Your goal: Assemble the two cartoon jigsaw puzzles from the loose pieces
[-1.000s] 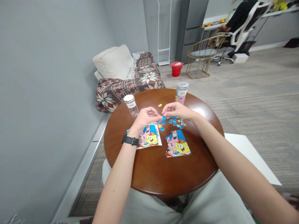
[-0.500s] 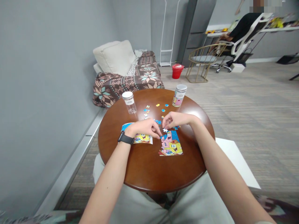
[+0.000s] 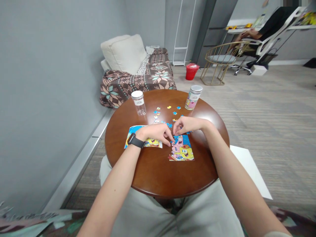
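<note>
A partly joined cartoon puzzle (image 3: 183,148) lies on the round brown table (image 3: 153,174). My right hand (image 3: 180,125) is closed in a pinch on a small blue puzzle piece (image 3: 176,137) at the puzzle's top left edge. My left hand (image 3: 161,133), with a black watch on its wrist, touches the puzzle's upper left side, its thumb and forefinger apart. Under my left wrist lies a picture sheet (image 3: 133,131), partly covered. Loose pieces (image 3: 169,107) are scattered beyond my hands.
A clear jar with a white lid (image 3: 139,104) stands at the back left of the table, a printed jar (image 3: 193,97) at the back right. Farther off are a covered sofa (image 3: 138,79), a red bin (image 3: 192,71), a gold chair (image 3: 219,59) and a seated person.
The piece at my right fingertips showed its white side and now looks blue, set against the puzzle's edge. My left fingertips have shifted slightly toward it. The camera view has shifted.
</note>
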{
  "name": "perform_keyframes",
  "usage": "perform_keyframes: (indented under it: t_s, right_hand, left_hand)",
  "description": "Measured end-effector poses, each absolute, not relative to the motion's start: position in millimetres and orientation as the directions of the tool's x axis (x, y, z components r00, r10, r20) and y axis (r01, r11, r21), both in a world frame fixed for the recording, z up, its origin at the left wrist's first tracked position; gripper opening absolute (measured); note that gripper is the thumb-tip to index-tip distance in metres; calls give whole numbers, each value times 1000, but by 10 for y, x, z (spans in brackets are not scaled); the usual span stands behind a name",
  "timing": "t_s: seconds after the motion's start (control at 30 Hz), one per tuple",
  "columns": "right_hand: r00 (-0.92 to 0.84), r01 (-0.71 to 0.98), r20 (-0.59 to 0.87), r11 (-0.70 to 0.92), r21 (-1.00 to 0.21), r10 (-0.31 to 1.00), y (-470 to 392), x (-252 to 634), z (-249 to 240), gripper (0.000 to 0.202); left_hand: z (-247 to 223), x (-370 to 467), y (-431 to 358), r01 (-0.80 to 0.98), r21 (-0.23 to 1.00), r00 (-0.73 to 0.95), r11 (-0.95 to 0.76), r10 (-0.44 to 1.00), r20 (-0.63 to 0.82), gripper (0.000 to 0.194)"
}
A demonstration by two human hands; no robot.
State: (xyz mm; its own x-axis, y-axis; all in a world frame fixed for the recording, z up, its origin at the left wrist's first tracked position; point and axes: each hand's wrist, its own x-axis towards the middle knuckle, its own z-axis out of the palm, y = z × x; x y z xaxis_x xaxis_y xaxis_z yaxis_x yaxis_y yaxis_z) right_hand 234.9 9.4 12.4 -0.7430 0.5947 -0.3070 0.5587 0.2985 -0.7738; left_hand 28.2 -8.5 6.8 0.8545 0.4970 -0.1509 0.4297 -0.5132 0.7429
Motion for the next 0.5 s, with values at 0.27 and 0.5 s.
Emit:
perform_keyframes:
  t_s: [0.27, 0.5]
  right_hand:
    - [-746, 575, -312, 334, -747, 588, 89, 2351, 122, 20]
    - [-742, 599, -326, 359, -716, 586, 122, 2352, 81, 26]
  left_hand:
    - [35, 273, -62, 401, 760, 865, -511, 485, -130, 24]
    - [32, 275, -45, 441, 660, 879, -609, 440, -181, 34]
